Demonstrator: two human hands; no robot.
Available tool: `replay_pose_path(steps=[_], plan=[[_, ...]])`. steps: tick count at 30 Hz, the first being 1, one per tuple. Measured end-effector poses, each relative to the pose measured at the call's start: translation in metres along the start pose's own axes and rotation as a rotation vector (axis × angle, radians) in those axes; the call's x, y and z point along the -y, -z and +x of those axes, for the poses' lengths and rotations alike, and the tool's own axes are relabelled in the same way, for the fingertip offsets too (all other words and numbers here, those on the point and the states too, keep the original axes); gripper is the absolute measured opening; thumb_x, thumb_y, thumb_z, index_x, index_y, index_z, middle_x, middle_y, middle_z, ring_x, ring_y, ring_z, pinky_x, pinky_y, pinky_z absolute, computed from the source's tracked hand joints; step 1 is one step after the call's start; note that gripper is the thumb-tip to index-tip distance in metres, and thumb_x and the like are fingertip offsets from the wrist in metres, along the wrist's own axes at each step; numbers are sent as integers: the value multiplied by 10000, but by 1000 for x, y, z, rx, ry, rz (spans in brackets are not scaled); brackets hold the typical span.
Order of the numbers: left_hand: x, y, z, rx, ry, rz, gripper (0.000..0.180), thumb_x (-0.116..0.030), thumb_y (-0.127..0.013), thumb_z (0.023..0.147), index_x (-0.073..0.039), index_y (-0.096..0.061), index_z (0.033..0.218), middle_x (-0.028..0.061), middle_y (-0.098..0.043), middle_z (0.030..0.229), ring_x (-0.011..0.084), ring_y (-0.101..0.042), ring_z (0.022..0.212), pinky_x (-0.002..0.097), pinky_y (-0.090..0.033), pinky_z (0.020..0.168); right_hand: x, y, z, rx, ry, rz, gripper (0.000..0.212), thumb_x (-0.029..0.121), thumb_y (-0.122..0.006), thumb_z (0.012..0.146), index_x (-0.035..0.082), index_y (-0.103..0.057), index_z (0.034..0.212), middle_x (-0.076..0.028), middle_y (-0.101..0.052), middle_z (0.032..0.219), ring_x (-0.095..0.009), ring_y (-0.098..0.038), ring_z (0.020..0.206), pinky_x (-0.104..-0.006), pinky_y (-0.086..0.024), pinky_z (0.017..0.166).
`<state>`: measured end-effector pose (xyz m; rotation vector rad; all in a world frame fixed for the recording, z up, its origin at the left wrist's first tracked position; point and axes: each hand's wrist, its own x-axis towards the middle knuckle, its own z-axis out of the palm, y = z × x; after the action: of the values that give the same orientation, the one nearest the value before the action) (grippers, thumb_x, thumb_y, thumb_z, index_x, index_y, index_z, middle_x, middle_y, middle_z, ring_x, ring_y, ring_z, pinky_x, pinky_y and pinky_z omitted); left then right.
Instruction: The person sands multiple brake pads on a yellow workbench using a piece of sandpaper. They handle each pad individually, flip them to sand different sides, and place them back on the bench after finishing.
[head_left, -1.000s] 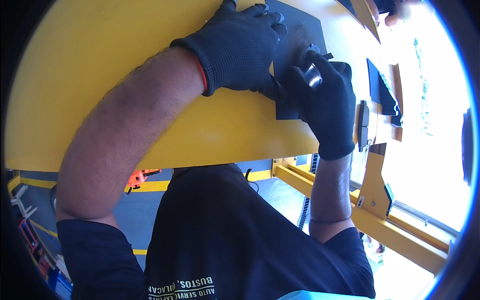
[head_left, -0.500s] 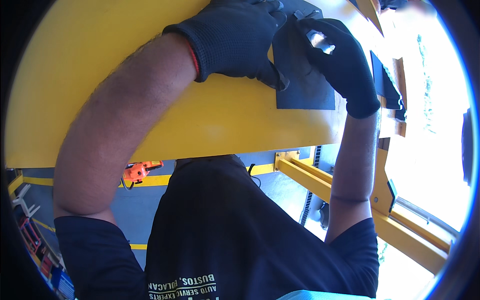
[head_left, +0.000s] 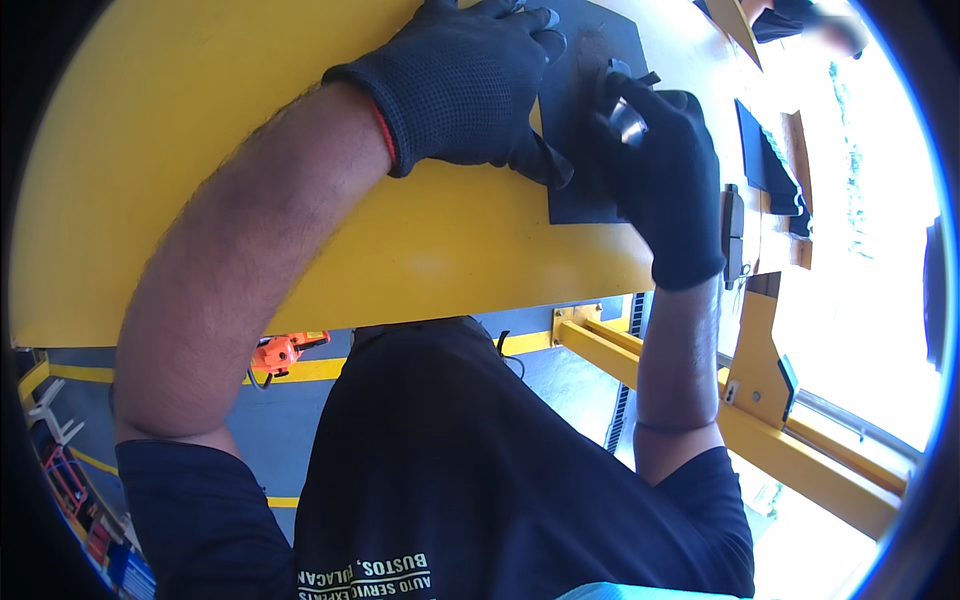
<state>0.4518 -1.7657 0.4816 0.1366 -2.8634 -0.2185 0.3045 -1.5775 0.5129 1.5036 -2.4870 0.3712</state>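
Note:
My left hand (head_left: 470, 85), in a dark knit glove with a red-edged cuff, lies with fingers spread on the yellow tabletop (head_left: 200, 100). Its fingertips and thumb hold down the left edge of a black sheet (head_left: 590, 30) that looks like sandpaper. On that sheet, my right hand (head_left: 665, 170), gloved the same way, is closed round a piece with a shiny metal face, which looks like a brake pad (head_left: 630, 120). A small tab of it sticks out past the fingers; the glove hides most of the rest.
Right of my right wrist lies a dark block (head_left: 733, 235), with another black sheet (head_left: 760, 150) beyond it. Below the table edge are an orange tool (head_left: 285, 352) and a yellow steel beam (head_left: 800, 460). Part of another person (head_left: 790, 22) shows at the far right.
My right hand has drawn nearer to me and slightly left with the brake pad across the black sheet. The dark block beside my wrist has come into view. My left hand stays in place.

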Motion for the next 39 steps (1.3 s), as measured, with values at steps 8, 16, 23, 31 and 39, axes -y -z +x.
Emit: replay_pose_path(steps=[8,16,23,31,39], plan=[[-4,14,-9,6,2,-19,1222,-851,-658,820,41,-392,1611,273,-444,1643,436,-351,1575,667,-205,1266,10,-2,-13,-36,57,17,421,135,-860,896,94,-775,1306,-200,-717,1198,-335,-731,1112,-385,-582,938],[0,4,-3,-9,-9,-80,1233,-851,-651,826,47,-369,1621,272,-418,1662,426,-327,1589,675,-192,1265,-25,0,5,-1,272,91,443,36,-818,907,117,-765,1339,-153,-691,1378,-331,-699,1209,-399,-559,1044],[-19,26,-6,35,-23,-74,1226,-848,-659,823,43,-377,1617,266,-431,1651,420,-350,1575,670,-202,1263,-37,-12,21,29,184,204,405,96,-817,935,126,-771,1336,-162,-696,1365,-331,-699,1212,-386,-551,1057],[1,-1,5,41,-40,-22,1226,-855,-650,826,41,-375,1617,266,-425,1653,431,-349,1571,653,-206,1270,-19,-7,1,-8,73,162,254,184,-796,976,127,-803,1223,-211,-739,1213,-382,-733,1051,-404,-620,932],[2,0,-3,-46,-35,53,1161,-822,-625,864,30,-387,1616,269,-464,1620,432,-410,1530,657,-244,1250,-1,-9,-18,-136,63,51,253,256,-802,957,147,-805,1185,-189,-762,1139,-375,-727,1055,-409,-613,895]])
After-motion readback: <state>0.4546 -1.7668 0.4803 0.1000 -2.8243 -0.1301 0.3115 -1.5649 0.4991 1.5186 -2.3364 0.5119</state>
